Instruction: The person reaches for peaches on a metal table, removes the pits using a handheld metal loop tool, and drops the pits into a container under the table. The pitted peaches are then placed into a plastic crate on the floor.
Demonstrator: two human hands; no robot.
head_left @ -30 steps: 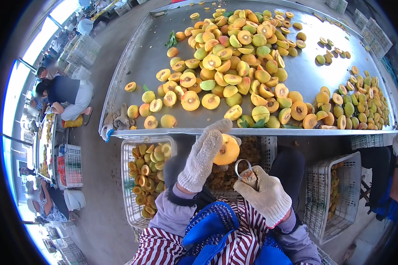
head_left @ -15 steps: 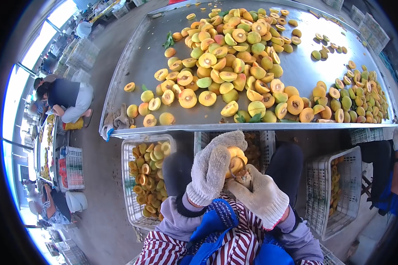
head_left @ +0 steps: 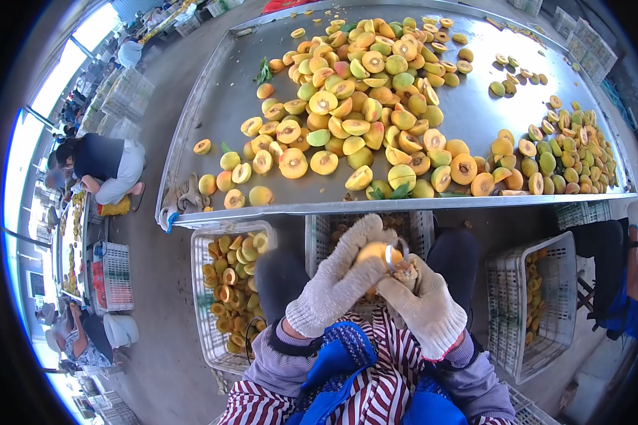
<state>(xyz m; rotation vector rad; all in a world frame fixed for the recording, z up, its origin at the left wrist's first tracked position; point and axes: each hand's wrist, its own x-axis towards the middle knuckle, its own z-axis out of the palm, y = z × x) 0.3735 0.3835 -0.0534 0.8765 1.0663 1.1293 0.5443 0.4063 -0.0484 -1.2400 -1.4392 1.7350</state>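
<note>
My left hand (head_left: 339, 280), in a pale knitted glove, is closed around a yellow peach (head_left: 373, 253) above my lap. Also gloved, my right hand (head_left: 432, 306) grips a pitting tool with a curved metal loop (head_left: 395, 258) and a thick, wrapped-looking handle (head_left: 406, 272). The loop is against the right side of the peach; how deep it sits cannot be seen. Just beyond my hands is the metal table (head_left: 290, 205), heaped with halved peaches (head_left: 354, 106). Under its edge, partly hidden by my hands, is a crate (head_left: 319, 230).
A white crate of peach halves (head_left: 200, 304) stands left of my legs, another crate (head_left: 507, 319) on the right. A worn glove (head_left: 186, 195) lies at the table's left corner. One person (head_left: 106, 166) bends over at left; another person's arm (head_left: 636, 276) shows at far right.
The peach has turned in my left hand, and that hand's fingers have spread lower around it. The tool's loop has shifted to the peach's right side. The view has moved slightly.
</note>
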